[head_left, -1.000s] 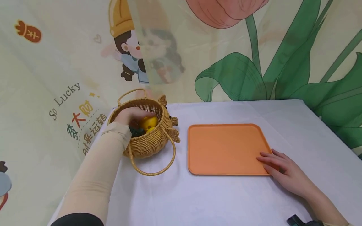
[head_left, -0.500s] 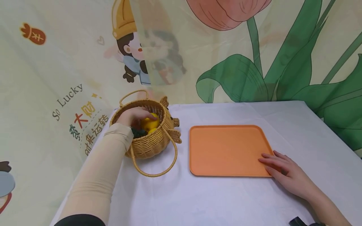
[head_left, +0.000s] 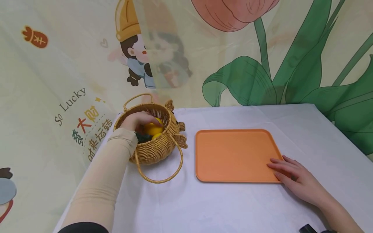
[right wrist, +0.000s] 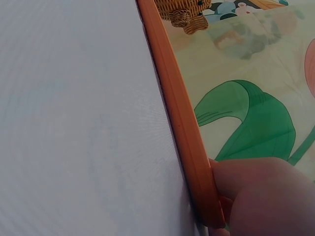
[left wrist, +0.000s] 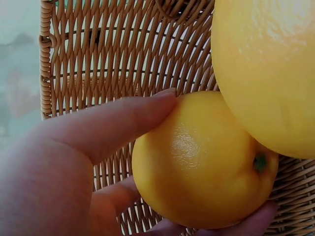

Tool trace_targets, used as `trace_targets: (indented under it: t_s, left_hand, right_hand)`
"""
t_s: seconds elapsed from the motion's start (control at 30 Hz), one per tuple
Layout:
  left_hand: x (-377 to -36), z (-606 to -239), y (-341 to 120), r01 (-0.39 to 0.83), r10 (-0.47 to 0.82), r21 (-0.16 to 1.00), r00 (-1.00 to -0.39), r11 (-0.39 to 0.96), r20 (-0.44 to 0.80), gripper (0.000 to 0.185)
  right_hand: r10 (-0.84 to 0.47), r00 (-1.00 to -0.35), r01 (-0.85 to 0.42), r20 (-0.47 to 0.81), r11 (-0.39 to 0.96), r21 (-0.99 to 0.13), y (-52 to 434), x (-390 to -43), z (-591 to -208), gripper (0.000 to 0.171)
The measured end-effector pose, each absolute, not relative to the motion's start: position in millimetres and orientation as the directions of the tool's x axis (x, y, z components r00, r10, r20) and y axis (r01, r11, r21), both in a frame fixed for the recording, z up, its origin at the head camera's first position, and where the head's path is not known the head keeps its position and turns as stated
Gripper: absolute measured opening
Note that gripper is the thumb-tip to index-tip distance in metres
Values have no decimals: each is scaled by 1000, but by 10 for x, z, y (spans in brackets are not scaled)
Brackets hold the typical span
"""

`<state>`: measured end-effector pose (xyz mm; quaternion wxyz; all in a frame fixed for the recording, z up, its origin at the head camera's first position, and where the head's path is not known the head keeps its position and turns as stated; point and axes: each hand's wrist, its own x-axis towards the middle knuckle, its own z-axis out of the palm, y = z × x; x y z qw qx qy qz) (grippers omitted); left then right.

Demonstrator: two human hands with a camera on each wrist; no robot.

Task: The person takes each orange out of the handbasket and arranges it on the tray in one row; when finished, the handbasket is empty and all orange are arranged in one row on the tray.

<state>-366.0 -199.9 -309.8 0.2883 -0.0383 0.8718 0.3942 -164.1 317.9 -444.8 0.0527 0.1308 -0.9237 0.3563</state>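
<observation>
My left hand (head_left: 136,119) is down inside a wicker basket (head_left: 151,152) at the left of the table. In the left wrist view its thumb lies on top of a round yellow fruit (left wrist: 197,162) with a small green stem end, and the fingers curl beneath it. Another, larger-looking yellow fruit (left wrist: 270,69) overlaps it at the upper right. Something dark green (head_left: 142,137) shows beside my wrist in the basket. My right hand (head_left: 297,176) rests at the near right corner of an orange tray (head_left: 233,155), fingers relaxed over its rim, thumb against its front edge.
A rope-like basket handle (head_left: 158,181) hangs forward onto the white tablecloth (head_left: 204,207); the other handle (head_left: 138,95) stands up behind. Woven fin shapes (head_left: 182,140) stick out toward the tray. A printed cloth backdrop (head_left: 180,64) closes off the rear and left.
The head view has shifted slightly. My left hand stays in the basket, its fingertips now a little lower over the yellow fruit. The right hand stays on the tray corner.
</observation>
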Motion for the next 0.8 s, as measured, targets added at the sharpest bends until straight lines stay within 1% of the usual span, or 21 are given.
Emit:
trace_targets:
  t_s: [0.17,0.37,0.57,0.67,0.8]
  left_hand:
    - [-3662,-3101,-2013,-280,146,687,-858,671,-493,61]
    - [-3652,-3123,-2004,-262,161,655,-843,709,-513,58]
    - [-3633,-3153,-1973,-278,156,616,-817,738,-555,69]
    - [-3627,-3138,-1980,-276,149,621,-826,734,-544,70]
    - [-3636,-3108,-2003,-270,146,627,-836,731,-529,66]
  right_hand:
    - [-203,-962,-272,182,711,-648,3175,-1668,-4448,31]
    - [-208,-965,-262,161,709,-655,3186,-1658,-4485,32]
    - [-203,-965,-260,163,708,-657,3196,-1589,-4512,31]
    - [-200,-963,-268,178,713,-648,3193,-1598,-4499,32]
    - [-203,-961,-277,188,713,-644,3187,-1633,-4474,32]
